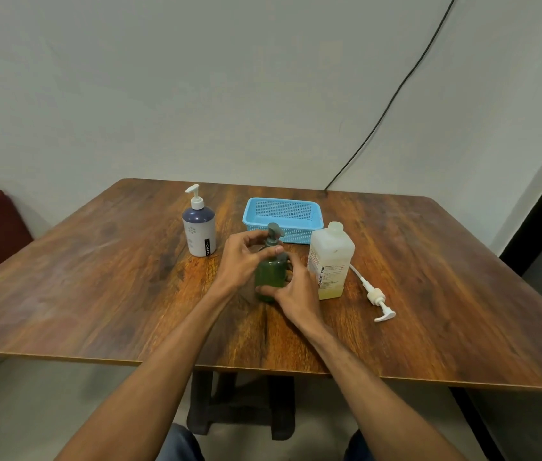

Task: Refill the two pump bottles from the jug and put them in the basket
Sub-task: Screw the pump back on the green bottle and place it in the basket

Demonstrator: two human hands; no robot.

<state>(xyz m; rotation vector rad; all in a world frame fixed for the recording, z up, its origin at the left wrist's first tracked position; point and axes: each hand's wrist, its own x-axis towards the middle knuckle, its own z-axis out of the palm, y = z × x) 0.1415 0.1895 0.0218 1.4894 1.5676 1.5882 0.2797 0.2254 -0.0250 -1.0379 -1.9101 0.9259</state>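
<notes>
Brown wood-grain table (96, 277) against pale wall (196, 94), black cable (396, 94) trailing down it. Mid-table, green plastic pump bottle (269, 277) upright: right hand (293, 291) wrapped round its body, left hand (243, 261) curled at its pump collar. Blue perforated plastic basket (283, 214) just behind

Basket (283, 202) behind the middle bottle (269, 272); jug (331, 254) at its right, other bottle (199, 232) left.

The left forearm (163, 354) and right forearm (366, 364) are bare, as are the left hand (241, 259) and right hand (296, 292). Blue denim trousers (181, 444) cover both knees at the bottom edge.
</notes>
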